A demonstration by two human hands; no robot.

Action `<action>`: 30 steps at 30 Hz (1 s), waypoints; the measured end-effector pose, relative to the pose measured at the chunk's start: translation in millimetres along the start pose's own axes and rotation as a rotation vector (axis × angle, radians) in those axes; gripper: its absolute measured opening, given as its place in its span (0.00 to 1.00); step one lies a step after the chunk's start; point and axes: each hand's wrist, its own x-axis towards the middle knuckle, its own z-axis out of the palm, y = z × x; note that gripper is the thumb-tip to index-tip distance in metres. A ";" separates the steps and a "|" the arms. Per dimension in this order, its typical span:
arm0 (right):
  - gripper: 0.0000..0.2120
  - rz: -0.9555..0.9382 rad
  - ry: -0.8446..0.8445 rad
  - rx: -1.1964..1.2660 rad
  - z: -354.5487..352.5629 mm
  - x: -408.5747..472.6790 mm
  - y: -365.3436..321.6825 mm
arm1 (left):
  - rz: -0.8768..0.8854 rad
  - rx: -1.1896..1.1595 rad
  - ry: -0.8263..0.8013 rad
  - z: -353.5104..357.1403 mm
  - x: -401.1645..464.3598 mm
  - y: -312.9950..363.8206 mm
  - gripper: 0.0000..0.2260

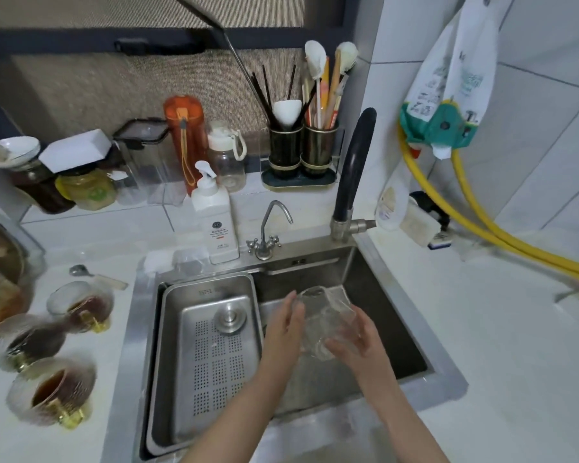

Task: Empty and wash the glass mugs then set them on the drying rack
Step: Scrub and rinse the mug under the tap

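Note:
Over the sink basin (pixel 381 315) I hold an empty clear glass mug (pixel 325 315), tilted on its side. My left hand (pixel 286 325) presses against its left side and my right hand (pixel 355 342) cups it from below and right. Three ribbed glass mugs with gold handles stand on the counter at left, each with brown liquid: a far mug (pixel 81 305), a middle mug (pixel 27 342) and a near mug (pixel 52 392). A perforated steel drying rack (pixel 211 355) sits in the sink's left half.
A black tap (pixel 353 168) rises behind the sink, with a small chrome tap (pixel 268 228) and a white soap pump bottle (pixel 214 215) to its left. A spoon (pixel 81 271) lies on the counter. Jars, bottles and utensil holders line the back. Yellow hoses run at right.

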 end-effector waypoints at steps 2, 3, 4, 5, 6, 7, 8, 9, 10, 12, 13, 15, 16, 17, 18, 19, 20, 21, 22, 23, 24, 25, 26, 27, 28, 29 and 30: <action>0.36 -0.015 -0.002 -0.043 -3.4 0.2 -0.9 | 0.036 0.012 0.025 1.6 -1.8 1.2 0.16; 0.38 -0.018 -0.001 -0.055 -4.8 -0.5 -1.2 | 0.045 -0.001 0.036 2.5 -3.9 3.4 0.15; 0.38 -0.015 -0.002 -0.054 -5.8 -2.7 -3.8 | 0.061 -0.003 0.054 3.7 -6.1 4.9 0.13; 0.39 -0.015 -0.008 -0.048 -8.0 -3.7 -4.7 | 0.083 0.008 0.079 5.4 -9.0 7.3 0.12; 0.39 -0.014 -0.016 -0.051 -10.4 -4.4 -6.0 | 0.097 0.022 0.098 7.7 -11.0 9.3 0.12; 0.39 -0.015 -0.023 -0.059 -13.2 -5.0 -8.3 | 0.098 0.025 0.106 10.1 -14.1 10.8 0.12; 0.38 -0.014 -0.029 -0.071 -16.0 -5.1 -9.5 | 0.077 0.020 0.094 13.1 -17.8 11.3 0.11; 0.37 -0.024 -0.039 -0.084 -19.0 -5.1 -11.0 | 0.045 0.004 0.056 16.8 -21.7 11.7 0.12; 0.36 -0.036 -0.047 -0.090 -22.6 -5.3 -13.1 | 0.007 -0.007 0.016 21.0 -25.1 11.6 0.16; 0.28 -0.032 -0.031 -0.083 -31.8 -4.0 -16.6 | -0.060 -0.021 -0.024 29.6 -30.9 12.3 0.22; 0.23 -0.026 -0.021 -0.083 -36.8 -3.9 -18.8 | -0.073 -0.032 -0.021 33.4 -32.6 13.8 0.22; 0.15 -0.019 -0.029 -0.080 -45.1 -6.8 -25.4 | -0.116 -0.081 0.013 38.4 -33.1 14.6 0.22; 0.13 -0.024 -0.039 -0.079 -48.5 -7.5 -27.2 | -0.137 -0.130 0.018 40.0 -33.6 14.5 0.22; 0.13 -0.035 -0.050 -0.077 -51.3 -8.2 -29.1 | -0.149 -0.179 0.011 41.9 -34.9 14.0 0.22; 0.15 -0.049 -0.053 -0.089 -53.1 -9.3 -31.1 | -0.151 -0.212 0.002 44.3 -36.4 14.1 0.20; 0.15 -0.070 -0.053 -0.094 -54.0 -11.3 -33.9 | -0.146 -0.236 0.001 47.0 -37.5 13.3 0.16; 0.15 -0.081 -0.051 -0.095 -54.4 -12.0 -34.8 | -0.148 -0.262 0.015 49.9 -38.0 12.5 0.12; 0.13 -0.091 -0.053 -0.076 -54.7 -12.2 -34.0 | -0.151 -0.291 0.029 53.1 -38.6 13.2 0.09; 0.14 -0.095 -0.057 -0.063 -54.8 -13.1 -34.8 | -0.157 -0.309 0.045 56.1 -39.2 13.7 0.08; 0.16 -0.099 -0.062 -0.062 -54.7 -14.2 -36.4 | -0.161 -0.322 0.054 59.4 -40.7 15.8 0.09; 0.21 -0.105 -0.072 -0.069 -55.5 -14.5 -37.6 | -0.168 -0.332 0.067 62.1 -42.6 17.7 0.10; 0.24 -0.116 -0.081 -0.065 -56.7 -15.0 -39.0 | -0.176 -0.334 0.089 64.5 -43.4 17.9 0.14; 0.26 -0.123 -0.083 -0.060 -57.9 -15.9 -41.3 | -0.177 -0.336 0.108 66.8 -44.0 18.0 0.17; 0.27 -0.129 -0.076 -0.055 -59.0 -16.9 -44.0 | -0.164 -0.341 0.125 69.3 -44.8 19.6 0.20; 0.28 -0.134 -0.066 -0.050 -60.1 -18.1 -46.2 | -0.144 -0.342 0.133 71.5 -45.1 21.5 0.21; 0.28 -0.124 -0.056 -0.032 -61.0 -18.4 -47.4 | -0.124 -0.332 0.133 73.9 -45.1 23.5 0.22; 0.28 -0.121 -0.044 -0.015 -61.8 -19.1 -48.8 | -0.112 -0.320 0.131 75.7 -44.6 24.5 0.22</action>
